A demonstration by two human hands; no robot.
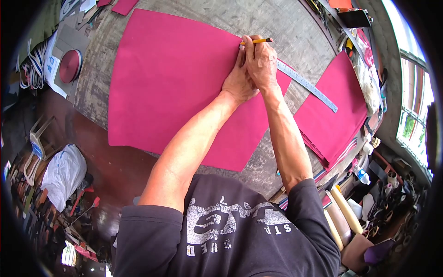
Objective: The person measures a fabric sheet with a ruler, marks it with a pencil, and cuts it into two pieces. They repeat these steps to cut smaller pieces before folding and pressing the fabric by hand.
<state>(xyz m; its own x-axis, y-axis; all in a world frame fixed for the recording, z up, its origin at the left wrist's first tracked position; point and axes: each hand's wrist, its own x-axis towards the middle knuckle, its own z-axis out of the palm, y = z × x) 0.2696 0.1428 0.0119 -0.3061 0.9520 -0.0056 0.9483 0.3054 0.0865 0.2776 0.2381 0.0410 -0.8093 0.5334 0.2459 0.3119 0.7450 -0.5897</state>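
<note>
Pencil (256,41) in tight right-hand grip (261,62)

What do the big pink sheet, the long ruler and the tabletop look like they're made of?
Pink sheet: probably felt or similar matte cloth; flat, no sheen, clean cut edges. Ruler: metal, likely steel; pale grey shine, fine graduations. Tabletop: worn wood, perhaps; grey, scuffed, streaky surface.

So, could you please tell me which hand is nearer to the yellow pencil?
Right. The right hand grips the pencil at the far edge of the pink sheet. The left hand lies close alongside, partly under it, a little nearer the body, on the sheet.
</note>
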